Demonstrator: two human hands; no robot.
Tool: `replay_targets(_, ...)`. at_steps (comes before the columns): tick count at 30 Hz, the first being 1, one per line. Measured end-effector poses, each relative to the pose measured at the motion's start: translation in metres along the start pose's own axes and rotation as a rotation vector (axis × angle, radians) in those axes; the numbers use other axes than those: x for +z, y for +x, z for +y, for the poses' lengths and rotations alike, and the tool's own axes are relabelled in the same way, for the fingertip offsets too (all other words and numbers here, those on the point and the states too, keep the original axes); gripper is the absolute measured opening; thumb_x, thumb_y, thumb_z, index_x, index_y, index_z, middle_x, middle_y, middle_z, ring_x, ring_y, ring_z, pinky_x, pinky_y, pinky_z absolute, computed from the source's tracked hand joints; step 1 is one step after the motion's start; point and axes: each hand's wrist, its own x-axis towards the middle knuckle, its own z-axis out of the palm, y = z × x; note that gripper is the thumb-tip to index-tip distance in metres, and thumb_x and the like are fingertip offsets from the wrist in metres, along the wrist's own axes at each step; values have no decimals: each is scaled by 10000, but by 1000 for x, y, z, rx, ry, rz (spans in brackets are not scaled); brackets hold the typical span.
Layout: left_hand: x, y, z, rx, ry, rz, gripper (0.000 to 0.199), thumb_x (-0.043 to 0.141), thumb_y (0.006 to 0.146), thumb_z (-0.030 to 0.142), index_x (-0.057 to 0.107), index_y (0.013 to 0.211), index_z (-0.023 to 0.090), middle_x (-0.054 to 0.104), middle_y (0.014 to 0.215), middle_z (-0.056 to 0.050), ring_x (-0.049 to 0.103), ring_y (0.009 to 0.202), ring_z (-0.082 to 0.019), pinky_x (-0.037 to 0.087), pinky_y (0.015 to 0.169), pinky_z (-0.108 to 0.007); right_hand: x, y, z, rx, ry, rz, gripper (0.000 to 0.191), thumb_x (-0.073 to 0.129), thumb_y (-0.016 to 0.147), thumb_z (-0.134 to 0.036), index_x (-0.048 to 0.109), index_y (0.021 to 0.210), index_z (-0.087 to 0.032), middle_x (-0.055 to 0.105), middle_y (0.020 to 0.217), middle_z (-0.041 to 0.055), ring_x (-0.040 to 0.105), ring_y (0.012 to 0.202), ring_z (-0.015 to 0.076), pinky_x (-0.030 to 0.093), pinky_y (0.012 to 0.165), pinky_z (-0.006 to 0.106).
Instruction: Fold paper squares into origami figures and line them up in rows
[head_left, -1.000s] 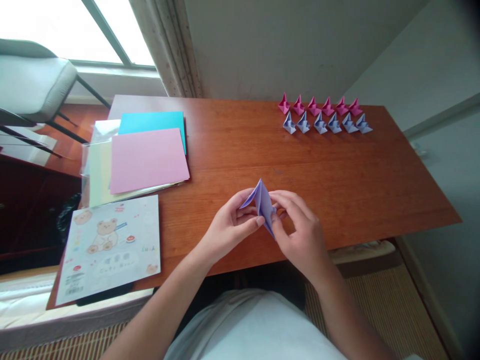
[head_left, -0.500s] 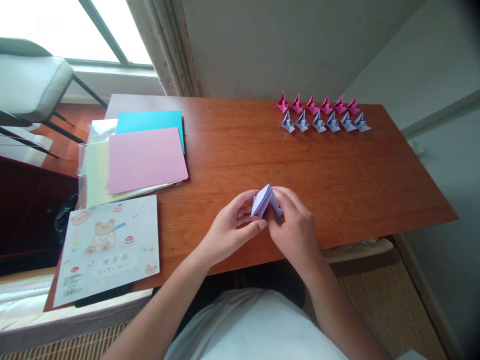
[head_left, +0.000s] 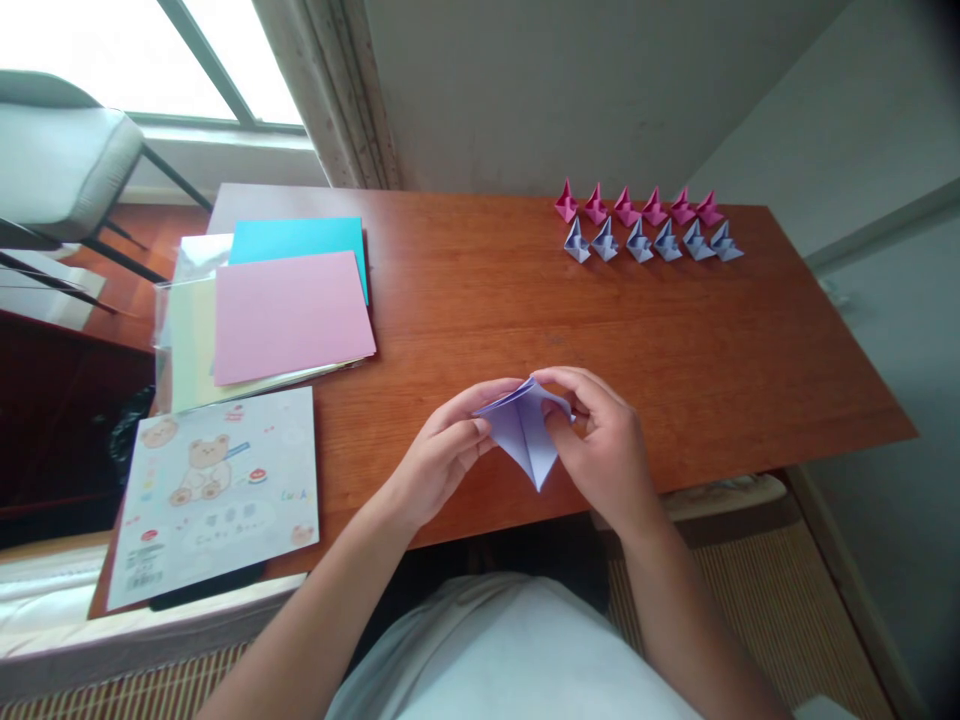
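A folded piece of lilac origami paper [head_left: 523, 432] is held between both hands near the table's front edge. Its broad face is turned up, with a crease down the middle and a point hanging toward me. My left hand [head_left: 450, 440] pinches its left corner, thumb on the face and fingers behind. My right hand [head_left: 596, 430] grips the right side, its thumb pressed on the face and the index finger at the top corner. The fingers behind the paper are partly hidden.
At the back right of the wooden table [head_left: 450, 300] stand a row of pink origami figures [head_left: 625, 207] and a row of pale lilac ones [head_left: 639, 242]. On the left lie pink paper [head_left: 292, 320], blue paper [head_left: 300, 238] and a bear-printed pad [head_left: 217, 500].
The lilac paper has been turned and spread from a narrow folded shape to a wider, flatter one. Both hands have moved slightly apart and now hold its opposite sides.
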Motion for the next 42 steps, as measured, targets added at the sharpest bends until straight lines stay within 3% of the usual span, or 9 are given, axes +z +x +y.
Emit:
replay_targets(11, 5, 0, 8, 21, -40, 5, 372, 622, 858, 303, 742, 1177, 154, 717, 1237, -122, 620, 1154, -301, 481, 933, -351, -1, -1, 3, -21, 117, -44, 333, 521, 883, -93, 715, 1085, -275, 709, 1169, 39, 675, 1104, 209, 569, 947, 374)
replay_targets(19, 2, 0, 3, 26, -48, 42, 381, 667, 827, 255, 714, 1199, 182, 720, 1149, -79, 624, 1011, -214, 492, 865, -282, -5, -2, 4, -101, 68, -196, 454, 484, 913, -60, 704, 1219, -313, 669, 1266, 44, 626, 1200, 207, 517, 1030, 387)
replay_targets(26, 4, 1, 4, -20, -87, 131, 422, 657, 873, 337, 658, 1271, 196, 724, 1102, -74, 634, 956, -197, 506, 822, -277, -1, -8, 5, -140, -15, -145, 496, 488, 883, -12, 707, 1217, -307, 642, 1299, 55, 612, 1229, 202, 500, 1062, 397)
replay_targets(31, 1, 0, 2, -54, -121, 42, 451, 602, 915, 442, 674, 1279, 186, 705, 1178, -113, 637, 966, -230, 535, 824, -329, 1, -9, 5, -170, -82, -88, 490, 500, 891, -31, 681, 1249, -311, 611, 1346, 67, 610, 1234, 226, 508, 1065, 441)
replay_targets(34, 0, 0, 1, -51, -76, 36, 452, 610, 935, 489, 687, 1268, 194, 716, 1125, -104, 639, 954, -221, 531, 822, -320, 3, -10, 5, -224, -113, -106, 507, 500, 878, -18, 675, 1256, -307, 589, 1373, 77, 609, 1222, 235, 535, 1020, 441)
replay_targets(38, 2, 1, 1, -45, 71, 64, 426, 777, 844, 364, 702, 1227, 192, 725, 1107, -87, 643, 909, -192, 494, 790, -272, 3, -12, 4, -250, -125, -155, 562, 503, 849, 1, 646, 1291, -315, 561, 1409, 77, 590, 1242, 246, 536, 1017, 457)
replay_targets(42, 1, 2, 0, -28, 181, 70, 413, 801, 820, 365, 709, 1171, 167, 725, 1069, -89, 639, 886, -193, 486, 780, -276, 0, -14, 2, -248, -93, -176, 594, 467, 820, 19, 650, 1279, -311, 558, 1419, 70, 569, 1284, 255, 532, 1030, 469)
